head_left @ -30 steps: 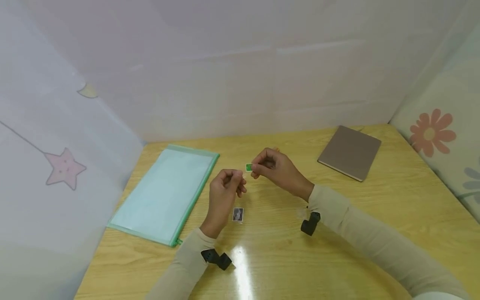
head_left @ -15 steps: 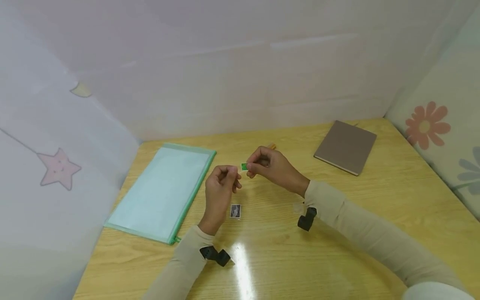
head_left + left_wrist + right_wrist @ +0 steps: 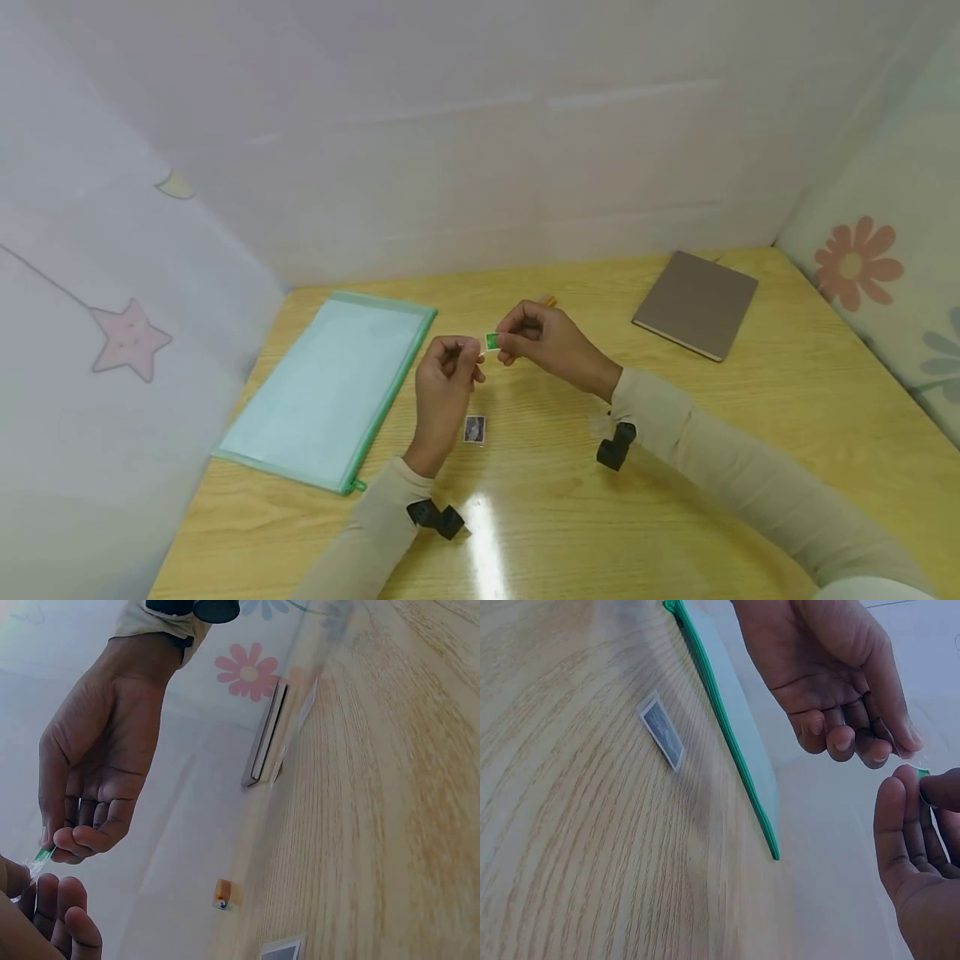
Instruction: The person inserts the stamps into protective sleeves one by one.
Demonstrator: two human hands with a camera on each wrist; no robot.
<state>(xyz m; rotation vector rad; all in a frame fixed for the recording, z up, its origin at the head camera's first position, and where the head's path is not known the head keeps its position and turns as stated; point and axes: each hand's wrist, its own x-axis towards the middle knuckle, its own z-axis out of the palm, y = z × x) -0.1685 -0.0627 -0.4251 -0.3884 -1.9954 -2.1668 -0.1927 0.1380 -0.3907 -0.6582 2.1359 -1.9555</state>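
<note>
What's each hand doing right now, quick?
Left hand: closed, pinching what looks like clear film.
Right hand: closed, pinching a small green stamp-like piece.

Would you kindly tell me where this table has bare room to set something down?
Bare wood lies between the notebook and the right sleeve, with more between it and the left sleeve, nearer than the small picture. The middle is crowded: the left hand and right hand nearly meet at a green piece.

Two hands (image 3: pixel 442 387) (image 3: pixel 553 342), two stamps (image 3: pixel 492 342) (image 3: pixel 474 429).
Also one counter (image 3: pixel 547 525), one folder (image 3: pixel 330 392), one notebook (image 3: pixel 697 306), one orange object (image 3: pixel 551 301), two wrist cameras (image 3: pixel 437 518) (image 3: pixel 617 447), one star (image 3: pixel 132 340), two flowers (image 3: pixel 851 266) (image 3: pixel 948 355).
</note>
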